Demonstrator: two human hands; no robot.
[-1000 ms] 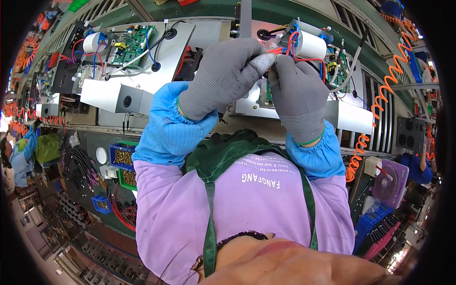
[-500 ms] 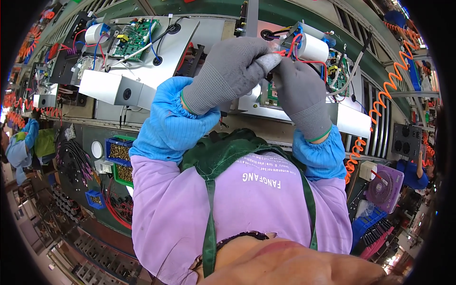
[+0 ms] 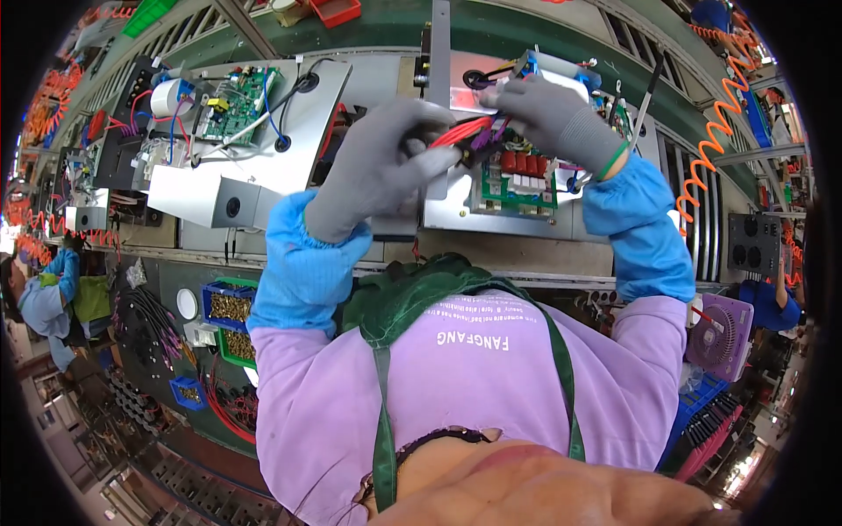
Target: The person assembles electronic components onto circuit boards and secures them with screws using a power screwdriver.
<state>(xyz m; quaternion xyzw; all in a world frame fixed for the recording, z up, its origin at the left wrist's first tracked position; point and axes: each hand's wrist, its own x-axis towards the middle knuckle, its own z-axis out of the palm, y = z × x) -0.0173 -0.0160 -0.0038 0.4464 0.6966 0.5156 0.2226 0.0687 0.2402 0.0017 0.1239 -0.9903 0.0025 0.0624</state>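
Observation:
My left hand [image 3: 373, 167], in a grey knitted glove, is closed around a bundle of red wires [image 3: 462, 131]. The wires run toward my right hand [image 3: 557, 123], also gloved, whose fingers are curled by the purple ends [image 3: 489, 136] of the bundle; what they pinch is hidden. Both hands are above an open metal chassis [image 3: 443, 215]. Inside it, close below the wires, lies a green circuit board [image 3: 517, 197] with red and white parts. A white cylinder [image 3: 570, 86] sits behind my right hand, partly covered by it.
A similar chassis [image 3: 298, 114] with a green board stands to the left. Blue bins [image 3: 230, 307] of small brass-coloured parts lie on the near bench beside black cables [image 3: 145, 307]. An orange coiled hose [image 3: 732, 96] hangs at the right. Another person [image 3: 48, 302] is at far left.
My hands have moved apart and lower, the left one leftward and the right one slightly to the right. The red wires and the circuit board have come into clearer view.

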